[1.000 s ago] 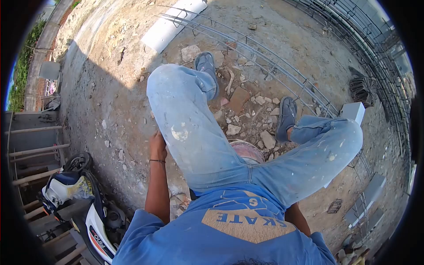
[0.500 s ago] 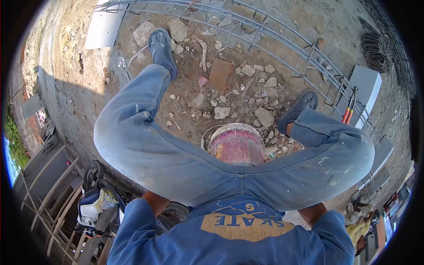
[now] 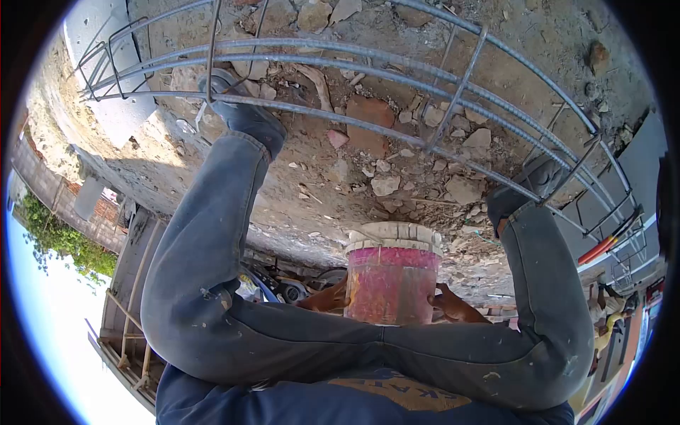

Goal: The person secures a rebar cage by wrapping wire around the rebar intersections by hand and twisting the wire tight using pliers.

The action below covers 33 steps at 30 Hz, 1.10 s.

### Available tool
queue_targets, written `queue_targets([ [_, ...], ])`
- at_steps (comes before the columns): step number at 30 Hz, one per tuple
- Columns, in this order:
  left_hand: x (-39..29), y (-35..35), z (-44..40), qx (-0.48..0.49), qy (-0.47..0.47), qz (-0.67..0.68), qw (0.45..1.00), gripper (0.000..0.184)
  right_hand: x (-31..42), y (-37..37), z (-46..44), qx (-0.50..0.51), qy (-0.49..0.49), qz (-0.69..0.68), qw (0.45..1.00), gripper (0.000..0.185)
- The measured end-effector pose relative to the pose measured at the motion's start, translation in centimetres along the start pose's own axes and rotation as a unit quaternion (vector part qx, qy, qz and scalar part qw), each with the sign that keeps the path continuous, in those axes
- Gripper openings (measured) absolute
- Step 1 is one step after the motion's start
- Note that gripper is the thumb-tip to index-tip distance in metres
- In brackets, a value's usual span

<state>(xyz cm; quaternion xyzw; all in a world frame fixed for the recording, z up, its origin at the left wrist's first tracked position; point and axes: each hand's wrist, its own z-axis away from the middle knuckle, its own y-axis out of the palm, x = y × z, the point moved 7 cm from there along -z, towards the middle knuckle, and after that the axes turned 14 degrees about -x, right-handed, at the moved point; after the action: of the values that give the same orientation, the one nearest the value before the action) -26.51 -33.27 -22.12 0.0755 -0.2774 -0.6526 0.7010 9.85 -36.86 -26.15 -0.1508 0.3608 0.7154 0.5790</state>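
A pink bucket [image 3: 391, 287] with a whitish, dirty rim stands between my thighs, its rim toward the rubble; my jeans hide its near end. My left hand [image 3: 324, 297] grips the bucket's left side, reaching from beneath my thigh. On the opposite side, my right hand [image 3: 453, 304] presses its fingers and palm to the wall of the bucket. Both wrists are partly covered by my legs. A wire handle crosses near the rim. Beyond the bucket, a long rebar cage [image 3: 368, 120] of ribbed bars and bent ties passes over my feet.
Broken stones [image 3: 386, 185] and a flat brick piece [image 3: 368, 126] lie on the dirt between my feet. A red-handled tool [image 3: 598, 251] rests by the cage at right. A pale slab [image 3: 106, 67] lies upper left; a motorcycle part [image 3: 290, 289] shows behind my left leg.
The view has tipped and my legs have straightened somewhat. My hands have come into sight on the bucket's sides. The rebar cage now appears nearer, crossing over my feet.
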Motion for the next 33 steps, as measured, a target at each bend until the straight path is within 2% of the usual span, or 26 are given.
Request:
queue_targets([
  [1,-0.4,-1.0,1.5,-0.014,-0.013,0.011,1.000,0.073,1.8,2.5,1.8,0.005,0.000,-0.006,1.000,0.105],
  [3,-1.5,-3.3,4.9,-0.049,-0.034,0.042,0.997,0.065,5.1,7.3,3.9,0.025,-0.031,0.113,0.993,0.105],
  [5,-3.0,-6.8,8.4,-0.101,-0.051,0.083,0.990,0.059,7.4,12.3,3.5,0.081,-0.133,0.137,0.978,0.105],
  [7,-3.7,-11.9,11.5,-0.181,-0.058,0.136,0.972,0.053,10.1,16.4,3.3,0.122,-0.249,0.090,0.957,0.112],
  [8,-4.1,-14.9,12.8,-0.221,-0.057,0.161,0.960,0.051,11.5,17.7,3.2,0.123,-0.246,0.079,0.958,0.112],
  [9,-2.5,-19.5,14.2,-0.273,-0.051,0.177,0.944,0.049,13.9,19.0,3.8,0.135,-0.329,0.092,0.930,0.114],
  [10,-1.4,-24.2,15.3,-0.326,-0.051,0.188,0.925,0.059,15.4,20.2,5.0,0.144,-0.409,0.105,0.895,0.116],
  [11,-1.5,-27.1,15.9,-0.376,-0.048,0.196,0.904,0.070,16.1,20.8,5.5,0.140,-0.410,0.096,0.896,0.116],
  [13,-6.2,-26.9,15.1,-0.402,-0.008,0.216,0.890,0.067,16.8,21.3,5.7,0.151,-0.367,0.090,0.913,0.123],
  [14,-7.8,-24.8,14.9,-0.395,-0.039,0.258,0.881,0.075,16.7,21.3,5.3,0.127,-0.407,0.108,0.898,0.126],
  [15,-8.7,-23.2,14.6,-0.346,-0.053,0.222,0.910,0.092,17.0,21.1,5.1,0.120,-0.409,0.099,0.899,0.126],
  [17,-10.3,-20.1,14.2,-0.285,-0.054,0.166,0.942,0.112,16.8,21.0,4.8,0.130,-0.392,0.090,0.906,0.129],
  [18,-9.5,-20.6,14.0,-0.302,-0.091,0.199,0.928,0.116,16.4,21.1,4.2,0.139,-0.396,0.071,0.905,0.119],
  [21,-8.1,-22.5,13.9,-0.358,-0.080,0.196,0.909,0.108,15.2,21.9,0.8,0.088,-0.419,0.059,0.902,0.109],
  [22,-8.5,-22.7,14.0,-0.353,-0.086,0.188,0.913,0.108,16.2,21.1,2.1,0.117,-0.362,0.028,0.924,0.093],
  [23,-9.1,-23.0,13.9,-0.335,-0.092,0.196,0.917,0.099,16.3,20.7,1.6,0.109,-0.363,0.017,0.925,0.093],
  [24,-9.9,-23.2,13.7,-0.317,-0.099,0.204,0.921,0.091,15.3,20.2,0.2,0.147,-0.301,-0.071,0.940,0.082],
  [25,-10.5,-23.6,13.5,-0.300,-0.109,0.203,0.926,0.090,14.7,19.4,-1.0,0.185,-0.239,-0.157,0.940,0.074],
  [27,-11.6,-24.1,13.2,-0.282,-0.126,0.189,0.932,0.088,13.3,16.2,-4.6,0.093,-0.167,-0.251,0.949,0.047],
  [29,-12.5,-25.1,12.3,-0.266,-0.136,0.162,0.941,0.086,10.2,12.6,-9.8,-0.092,-0.115,-0.325,0.934,0.028],
  [33,-16.4,-29.1,9.6,-0.262,-0.103,0.063,0.957,0.081,4.7,7.8,-19.3,-0.225,-0.100,-0.322,0.914,0.018],
])
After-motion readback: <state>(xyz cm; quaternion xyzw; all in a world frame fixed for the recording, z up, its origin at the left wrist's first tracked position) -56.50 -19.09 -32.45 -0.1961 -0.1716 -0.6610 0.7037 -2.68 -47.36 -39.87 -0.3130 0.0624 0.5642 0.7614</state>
